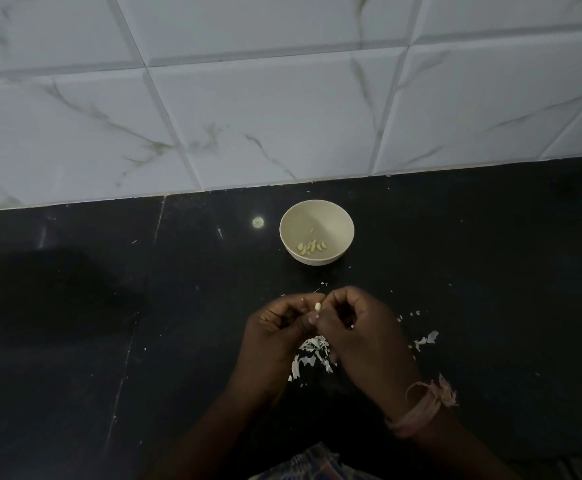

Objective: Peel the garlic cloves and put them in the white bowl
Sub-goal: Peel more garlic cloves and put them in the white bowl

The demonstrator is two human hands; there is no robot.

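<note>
Both hands' fingers [312, 315] pinching garlic clove [317, 306]

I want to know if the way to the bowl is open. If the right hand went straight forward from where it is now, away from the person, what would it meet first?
Probably the white bowl, or it may pass just right of it. Between the right hand and the bowl lies only dark counter with a few peel flecks. The left hand sits beside it, not ahead.

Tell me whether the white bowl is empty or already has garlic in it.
Not empty. The white bowl stands upright on the black counter, with a small cluster of peeled cloves lying at its bottom; most of its inside is bare.
</note>
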